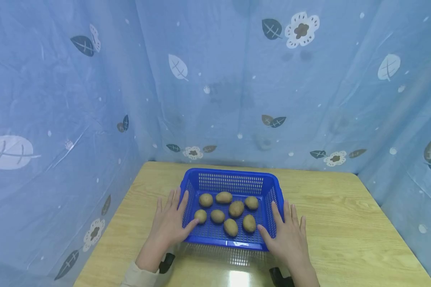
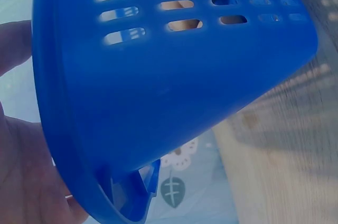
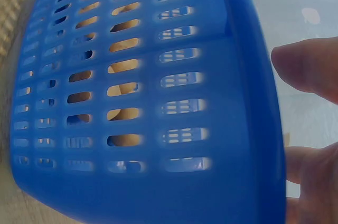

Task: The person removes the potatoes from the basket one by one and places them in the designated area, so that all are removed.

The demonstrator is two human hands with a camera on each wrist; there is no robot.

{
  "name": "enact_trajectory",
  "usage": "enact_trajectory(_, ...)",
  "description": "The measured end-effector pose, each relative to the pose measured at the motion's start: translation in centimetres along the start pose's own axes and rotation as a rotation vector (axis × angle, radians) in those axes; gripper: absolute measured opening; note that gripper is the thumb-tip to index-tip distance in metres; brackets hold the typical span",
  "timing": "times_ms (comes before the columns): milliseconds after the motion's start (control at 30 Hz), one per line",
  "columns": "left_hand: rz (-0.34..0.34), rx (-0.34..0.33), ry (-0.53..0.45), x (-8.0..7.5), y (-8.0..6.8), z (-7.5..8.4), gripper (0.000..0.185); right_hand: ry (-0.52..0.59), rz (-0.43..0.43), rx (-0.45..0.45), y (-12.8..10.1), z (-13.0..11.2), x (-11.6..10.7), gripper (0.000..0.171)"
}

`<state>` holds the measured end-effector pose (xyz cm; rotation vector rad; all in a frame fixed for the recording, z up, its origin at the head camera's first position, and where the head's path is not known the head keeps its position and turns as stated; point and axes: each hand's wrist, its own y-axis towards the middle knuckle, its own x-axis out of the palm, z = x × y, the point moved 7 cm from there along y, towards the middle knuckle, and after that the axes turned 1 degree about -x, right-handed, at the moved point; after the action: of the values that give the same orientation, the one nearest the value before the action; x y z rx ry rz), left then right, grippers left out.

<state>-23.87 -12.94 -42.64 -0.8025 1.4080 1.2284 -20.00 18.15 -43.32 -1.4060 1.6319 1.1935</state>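
A blue slotted plastic basket (image 1: 233, 173) stands in the middle of a wooden table (image 1: 344, 223) with several brown potatoes (image 1: 236, 208) lying in it. My left hand (image 1: 170, 223) lies against the basket's front left corner, fingers straight along the wall, thumb touching the rim. At the front right corner my right hand (image 1: 288, 237) rests the same way, its thumb on the rim. The left wrist view shows the basket's corner (image 2: 174, 92) close up, with my palm (image 2: 21, 171) beside it. The right wrist view shows the slotted wall (image 3: 158, 102) and straight fingers (image 3: 311, 68) beside it.
A blue plastic curtain (image 1: 75, 99) printed with leaves and flowers closes the table in at the left, back and right. Bare wood lies on both sides of the basket. Black wrist mounts (image 1: 166, 263) show at the near edge.
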Motion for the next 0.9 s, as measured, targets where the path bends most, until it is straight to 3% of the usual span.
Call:
enact_trajectory(367, 0.001, -0.004, -0.016, 0.0, 0.1, -0.1, 0.086, 0.002, 0.018, -0.004, 0.1, 0.1, 0.2, 0.082)
enact_trajectory(567, 0.064, -0.014, -0.035, -0.3, 0.4, -0.5, 0.086, 0.027, 0.040, -0.002, 0.1, 0.2, -0.1, 0.083)
enact_trajectory(733, 0.113, -0.058, -0.049, -0.6, 0.4, -1.2, 0.085, 0.057, 0.078, -0.013, 0.0, 0.2, -0.4, 0.081)
enact_trajectory(900, 0.102, -0.119, -0.082, -0.3, 0.2, -2.1, 0.084, 0.077, 0.108, -0.019, -0.2, 0.2, -0.6, 0.080)
